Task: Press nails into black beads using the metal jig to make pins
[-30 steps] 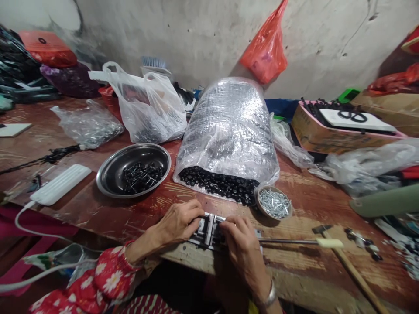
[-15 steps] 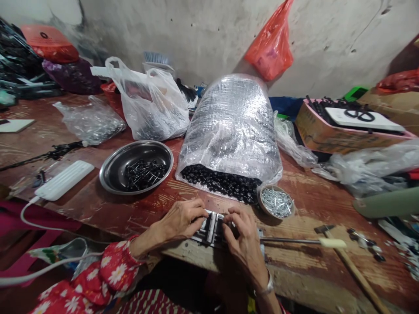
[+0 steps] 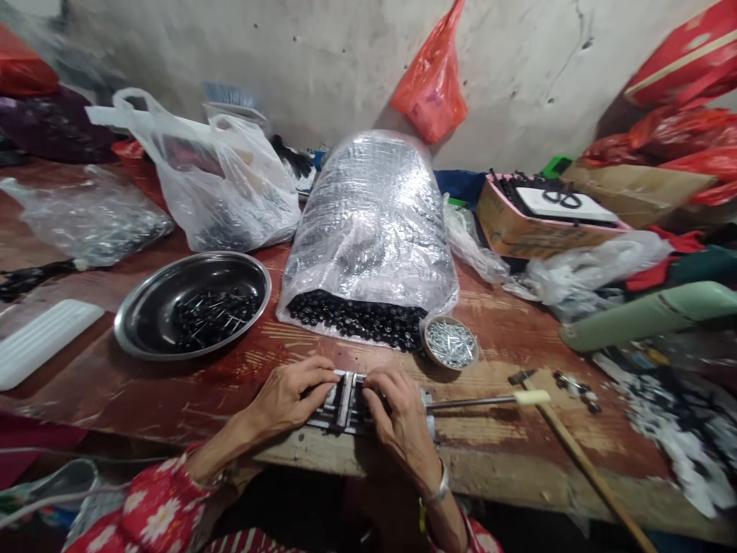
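Because both hands crowd it, the slotted steel jig (image 3: 345,403) shows only in part, near the edge of the worn red-brown wooden counter (image 3: 190,407). Left hand (image 3: 285,399), from a red daisy-print sleeve (image 3: 155,514), curls its fingers (image 3: 311,376) over the jig's left end; right hand (image 3: 400,430), silver bangle (image 3: 436,488) at the wrist, clasps the right end, fingers closed on the metal. Thin steel rod with cream tip (image 3: 472,402) runs right from the jig toward a wooden-handled hammer (image 3: 581,453). Just beyond the jig: small round dish of silver screws (image 3: 451,344), then a bulging plastic bag of black-headed pins (image 3: 368,253); farther left of the jig, a steel bowl of black pins (image 3: 193,303). Risk: a slipped grip could jolt the rod or tip the nearby screw dish.
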Available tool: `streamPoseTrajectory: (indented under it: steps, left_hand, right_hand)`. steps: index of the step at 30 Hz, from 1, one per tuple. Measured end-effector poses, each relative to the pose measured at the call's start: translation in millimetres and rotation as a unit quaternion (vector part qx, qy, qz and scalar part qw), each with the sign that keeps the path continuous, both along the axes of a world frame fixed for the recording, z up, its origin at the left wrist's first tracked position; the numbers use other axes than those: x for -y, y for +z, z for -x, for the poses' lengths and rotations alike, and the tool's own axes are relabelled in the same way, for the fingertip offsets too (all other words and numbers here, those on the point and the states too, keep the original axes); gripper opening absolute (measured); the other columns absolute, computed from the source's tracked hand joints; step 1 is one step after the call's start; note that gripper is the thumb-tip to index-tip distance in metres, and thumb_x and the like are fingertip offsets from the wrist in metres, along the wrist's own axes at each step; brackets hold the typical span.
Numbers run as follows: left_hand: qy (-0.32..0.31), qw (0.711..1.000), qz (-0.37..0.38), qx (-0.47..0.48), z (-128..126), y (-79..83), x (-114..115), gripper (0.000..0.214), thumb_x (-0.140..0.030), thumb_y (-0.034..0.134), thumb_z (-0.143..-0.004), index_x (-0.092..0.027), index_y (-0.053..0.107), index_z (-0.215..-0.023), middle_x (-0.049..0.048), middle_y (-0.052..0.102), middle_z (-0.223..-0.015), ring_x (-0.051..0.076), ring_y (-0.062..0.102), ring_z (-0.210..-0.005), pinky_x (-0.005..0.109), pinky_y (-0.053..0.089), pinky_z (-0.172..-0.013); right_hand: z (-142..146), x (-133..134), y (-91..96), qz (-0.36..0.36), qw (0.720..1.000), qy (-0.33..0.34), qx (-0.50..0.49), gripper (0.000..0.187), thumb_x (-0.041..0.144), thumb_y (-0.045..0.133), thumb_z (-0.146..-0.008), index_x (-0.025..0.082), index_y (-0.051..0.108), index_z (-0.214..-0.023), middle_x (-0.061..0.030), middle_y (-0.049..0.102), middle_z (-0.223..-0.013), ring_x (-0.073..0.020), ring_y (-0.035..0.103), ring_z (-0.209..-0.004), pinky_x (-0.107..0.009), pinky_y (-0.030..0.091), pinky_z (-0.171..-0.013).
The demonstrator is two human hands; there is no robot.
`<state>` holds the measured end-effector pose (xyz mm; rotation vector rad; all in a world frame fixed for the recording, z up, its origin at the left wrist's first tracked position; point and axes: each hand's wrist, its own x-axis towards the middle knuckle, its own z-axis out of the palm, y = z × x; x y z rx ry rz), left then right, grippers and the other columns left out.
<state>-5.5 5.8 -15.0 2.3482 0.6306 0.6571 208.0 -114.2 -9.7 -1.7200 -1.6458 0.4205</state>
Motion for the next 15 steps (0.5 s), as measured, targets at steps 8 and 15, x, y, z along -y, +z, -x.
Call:
streamPoseTrajectory:
  steps: [8,15]
  left_hand:
    - [0.026,0.995,-0.092,0.02,10,-24.0,4,0.034,-0.034,0.062,-0.099,-0.025,0.067,-0.131,0.0096,0.065,-0.139,0.023,0.068,-0.122,0.034,0.058,-0.102]
    - [0.041,0.993,-0.108,0.025,7,-26.8,8,0.037,-0.041,0.064,-0.097,-0.024,0.068,-0.129,0.011,0.066,-0.135,0.025,0.07,-0.117,0.034,0.06,-0.097]
  right_hand:
    - [-48,4,8.7,-0.114,0.988,-0.099,0.015,0.015,0.025,0.053,-0.103,0.024,0.068,-0.107,-0.0066,0.069,-0.108,-0.0219,0.06,-0.103,-0.038,0.049,-0.092]
    - [-125,-28,4.1,0.01,0.942,-0.205,0.267,0.015,0.023,0.059,-0.097,0.023,0.073,-0.091,-0.0078,0.068,-0.094,-0.0246,0.049,-0.089,-0.037,0.037,-0.077]
